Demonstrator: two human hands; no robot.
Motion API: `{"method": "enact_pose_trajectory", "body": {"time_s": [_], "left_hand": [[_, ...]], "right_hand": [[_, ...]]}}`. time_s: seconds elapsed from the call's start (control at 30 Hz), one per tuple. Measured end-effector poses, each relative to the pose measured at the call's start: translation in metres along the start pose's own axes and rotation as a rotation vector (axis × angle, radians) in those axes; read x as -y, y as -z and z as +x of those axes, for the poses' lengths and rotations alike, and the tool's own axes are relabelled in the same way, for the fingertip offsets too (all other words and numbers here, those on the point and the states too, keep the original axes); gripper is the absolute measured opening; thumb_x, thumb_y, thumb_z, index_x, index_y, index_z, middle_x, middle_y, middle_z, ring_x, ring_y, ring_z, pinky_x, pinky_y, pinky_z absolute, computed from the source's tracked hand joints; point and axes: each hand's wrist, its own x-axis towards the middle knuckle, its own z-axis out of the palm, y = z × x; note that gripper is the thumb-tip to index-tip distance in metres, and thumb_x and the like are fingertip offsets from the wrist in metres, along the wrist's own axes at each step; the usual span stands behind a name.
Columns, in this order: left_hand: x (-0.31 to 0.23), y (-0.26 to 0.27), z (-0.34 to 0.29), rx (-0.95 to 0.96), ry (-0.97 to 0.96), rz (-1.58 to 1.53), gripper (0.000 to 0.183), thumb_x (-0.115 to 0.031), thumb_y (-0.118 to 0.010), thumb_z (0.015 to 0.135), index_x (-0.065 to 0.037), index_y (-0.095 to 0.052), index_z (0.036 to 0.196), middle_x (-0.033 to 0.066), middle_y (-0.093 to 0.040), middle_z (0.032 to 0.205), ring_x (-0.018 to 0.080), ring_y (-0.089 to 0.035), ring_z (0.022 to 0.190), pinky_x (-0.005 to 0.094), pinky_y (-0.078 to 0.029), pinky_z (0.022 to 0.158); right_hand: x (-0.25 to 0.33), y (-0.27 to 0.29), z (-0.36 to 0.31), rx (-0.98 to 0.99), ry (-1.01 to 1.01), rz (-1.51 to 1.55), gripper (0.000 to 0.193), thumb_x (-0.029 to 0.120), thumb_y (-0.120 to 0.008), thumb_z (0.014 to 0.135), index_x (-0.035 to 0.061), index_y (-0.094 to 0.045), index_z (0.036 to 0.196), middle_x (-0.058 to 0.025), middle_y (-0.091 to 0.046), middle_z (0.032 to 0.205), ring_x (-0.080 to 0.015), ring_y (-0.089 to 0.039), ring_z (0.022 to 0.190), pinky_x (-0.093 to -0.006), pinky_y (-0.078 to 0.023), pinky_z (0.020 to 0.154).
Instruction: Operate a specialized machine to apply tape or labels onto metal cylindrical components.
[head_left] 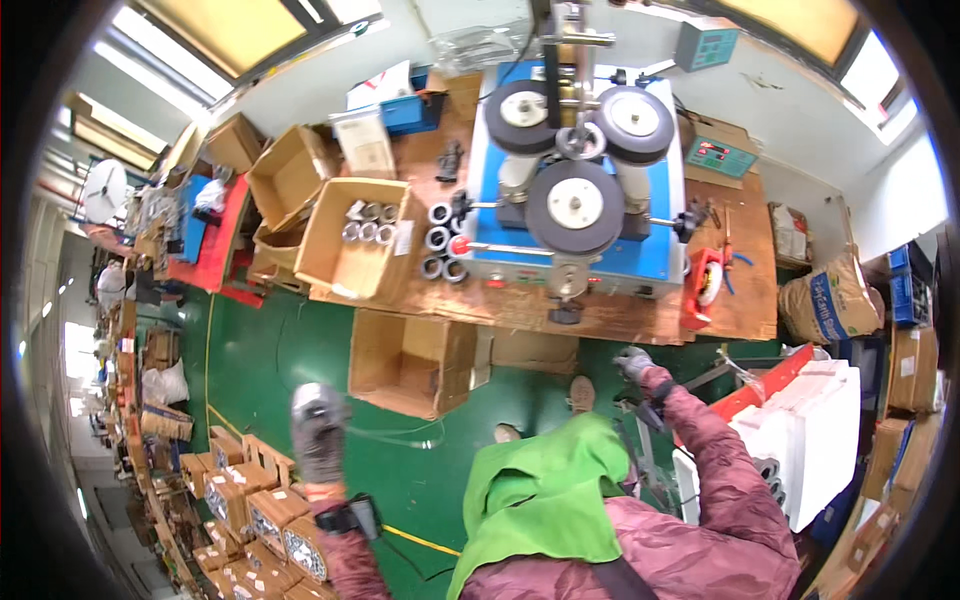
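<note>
Low down, the left forearm rises almost straight from the lower edge in a padded mauve sleeve [355, 565], and the grey-gloved left hand [318, 425] is held out over the green floor [250, 350], fingers pointing away from the body. Its palm side is hidden, so I cannot tell how far the grip is open or whether it has hold of anything. On the other side the right elbow is bent outward, and the forearm slants up and inward to the gloved right hand [632, 363], just short of the tabletop [630, 312]. Its fingers look loosely curled; what that grip holds, if anything, I cannot tell.

Between the hands and beyond the green apron [545, 490], an open cardboard box [410, 365] sits below the tabletop's front edge. Upon the wooden surface, metal rings [437, 238] lie left of a blue machine [480, 210] with three dark wheels [573, 205]; more rings rest inside a carton [345, 265] farther left. Stacked boxes [265, 525] stand on the floor at left, and a pale wall [650, 30] with windows closes off the far side.
</note>
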Motion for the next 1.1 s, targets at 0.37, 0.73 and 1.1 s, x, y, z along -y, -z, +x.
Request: {"method": "enact_pose_trajectory", "body": {"time_s": [0.37,0.73,1.1], "left_hand": [[-0.062,-0.014,0.025,-0.285,-0.292,0.971,0.052,0.003,-0.046,0.063,-0.005,-0.048,0.114,0.0069,-0.051,0.103,0.0181,-0.052,0.091,0.0282,-0.047,0.075],[0.016,0.074,0.137,0.107,-0.063,0.619,0.046,0.002,-0.048,0.076,-0.007,-0.043,0.121,0.0102,-0.055,0.105,0.0165,-0.054,0.092,0.0262,-0.048,0.077],[0.082,0.142,0.234,0.408,0.172,0.534,0.042,0.012,-0.045,0.072,-0.003,-0.048,0.111,0.0079,-0.057,0.103,0.0153,-0.054,0.093,0.025,-0.047,0.079]], "right_hand": [[0.083,-0.052,0.103,-0.18,0.146,-0.85,0.059,0.038,-0.056,0.075,0.0131,-0.041,0.126,-0.014,-0.031,0.137,-0.0301,-0.03,0.126,-0.0399,-0.025,0.104],[0.021,-0.106,0.167,-0.962,0.445,-0.76,0.028,0.032,-0.05,0.079,0.0112,-0.061,0.094,-0.0084,-0.061,0.081,-0.0257,-0.058,0.074,-0.0414,-0.045,0.069],[0.291,-0.287,-0.091,0.121,0.555,0.486,0.033,0.001,-0.054,0.078,0.0059,-0.047,0.109,-0.003,-0.054,0.097,-0.0128,-0.051,0.095,-0.0254,-0.042,0.084]]}}
